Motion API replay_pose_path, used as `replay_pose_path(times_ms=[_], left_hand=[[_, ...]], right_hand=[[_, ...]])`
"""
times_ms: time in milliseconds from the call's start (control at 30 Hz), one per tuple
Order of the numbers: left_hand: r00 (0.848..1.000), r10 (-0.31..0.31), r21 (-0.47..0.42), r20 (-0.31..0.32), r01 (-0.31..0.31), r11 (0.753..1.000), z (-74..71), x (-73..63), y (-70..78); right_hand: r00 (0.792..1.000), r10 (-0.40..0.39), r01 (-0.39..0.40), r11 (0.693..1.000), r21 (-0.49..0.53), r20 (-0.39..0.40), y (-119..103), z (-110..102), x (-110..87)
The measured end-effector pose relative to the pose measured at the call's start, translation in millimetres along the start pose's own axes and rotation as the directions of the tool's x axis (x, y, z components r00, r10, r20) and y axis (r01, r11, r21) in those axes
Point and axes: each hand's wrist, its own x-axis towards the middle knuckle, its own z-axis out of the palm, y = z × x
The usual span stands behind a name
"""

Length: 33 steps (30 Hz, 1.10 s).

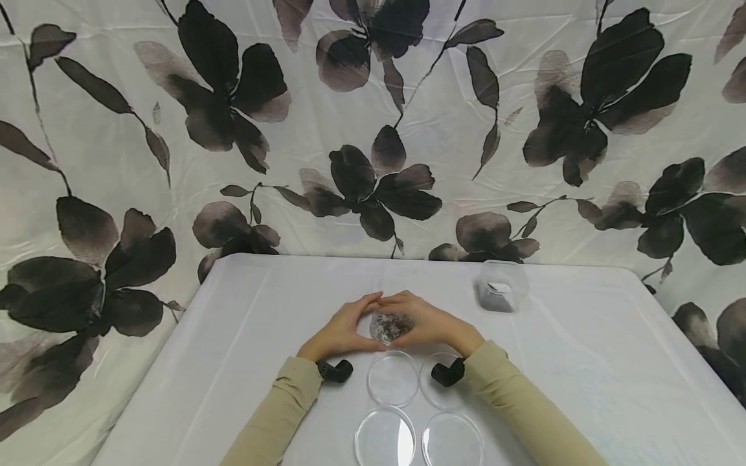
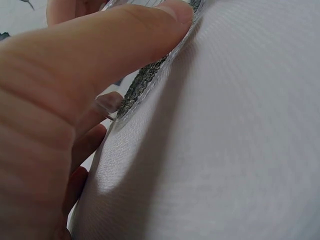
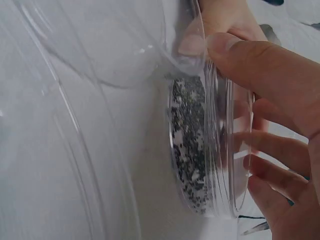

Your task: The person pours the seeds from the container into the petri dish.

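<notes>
A round clear petri dish (image 1: 386,329) with dark, coarse granules spread in it is low over the white table, between both hands. My left hand (image 1: 344,329) curls round its left side, and in the left wrist view the thumb (image 2: 145,30) lies along the rim. From the right, my right hand (image 1: 432,321) grips the edge, fingers behind and thumb in front. The right wrist view shows the granules (image 3: 189,150) through the clear wall, with several clear rims (image 3: 225,165) layered against that dish.
Several clear round dishes (image 1: 393,378) lie side by side on the table (image 1: 245,401), between the forearms. At the back right stands a clear plastic tub (image 1: 519,285) with grey material inside. A floral cloth (image 1: 373,97) hangs behind the table.
</notes>
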Motion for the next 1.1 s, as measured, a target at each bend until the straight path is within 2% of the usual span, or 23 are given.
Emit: replay_pose_path(times_ms=[200,600,800,967,1100], left_hand=[[1.0,-0.01,0.002,0.003,0.01,1.0,0.4,0.5,0.4],[1.0,0.02,0.008,0.004,-0.02,1.0,-1.6,1.0,2.4],[1.0,0.017,0.007,0.014,-0.017,1.0,-1.5,1.1,1.3],[0.999,0.0,-0.028,0.041,0.001,1.0,-3.9,0.1,1.8],[0.996,-0.001,-0.056,0.087,0.006,0.998,-7.9,0.9,4.2]], right_hand=[[1.0,0.001,-0.001,1.0,-0.018,-0.002,-0.9,2.2,-1.4],[1.0,0.004,-0.004,1.0,0.013,-0.01,1.0,6.0,-3.7],[1.0,-0.002,0.001,1.0,-0.015,-0.014,1.5,4.6,-5.4],[0.999,0.022,-0.023,0.999,-0.027,-0.025,0.2,-0.9,-8.8],[0.997,0.022,-0.023,1.0,-0.013,-0.073,-0.3,-11.8,-15.4]])
